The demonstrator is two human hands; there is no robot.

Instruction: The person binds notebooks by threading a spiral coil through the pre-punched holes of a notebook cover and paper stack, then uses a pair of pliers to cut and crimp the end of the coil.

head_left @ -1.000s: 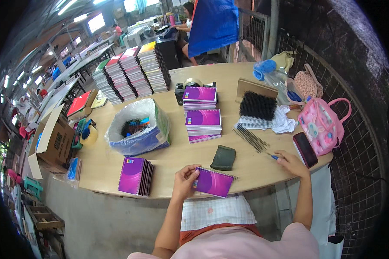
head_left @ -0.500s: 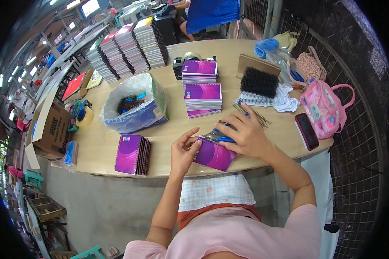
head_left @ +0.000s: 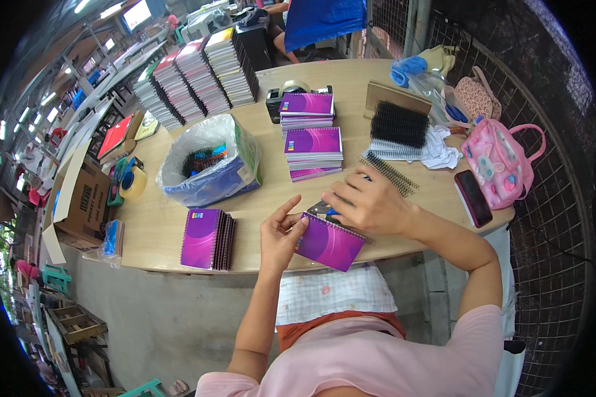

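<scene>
My left hand [head_left: 282, 233] pinches a small purple notebook [head_left: 330, 243] at its upper left corner, thumb on the cover. The notebook lies tilted over the table's near edge. Along its upper edge runs a wire coil [head_left: 362, 237], whose end sticks out past the right corner. Just above that edge my right hand [head_left: 364, 202] is curled round blue-handled pliers [head_left: 326, 209]; its fingers hide much of the tool. Loose wire coils [head_left: 392, 175] lie beyond the right hand. Left of my left hand stands a stack of coil-bound purple notebooks [head_left: 205, 238].
Two stacks of purple notebooks [head_left: 313, 142] stand mid-table before a tape dispenser [head_left: 286, 99]. A plastic-lined bin [head_left: 208, 188] sits to the left, near a cardboard box [head_left: 86, 195]. Black coils [head_left: 399, 124], a phone [head_left: 473, 198] and a pink bag [head_left: 500, 155] lie right.
My right hand has closed more round the pliers and turned over the notebook's upper edge. The notebook has shifted slightly downward, and the coil's end now shows at its right corner.
</scene>
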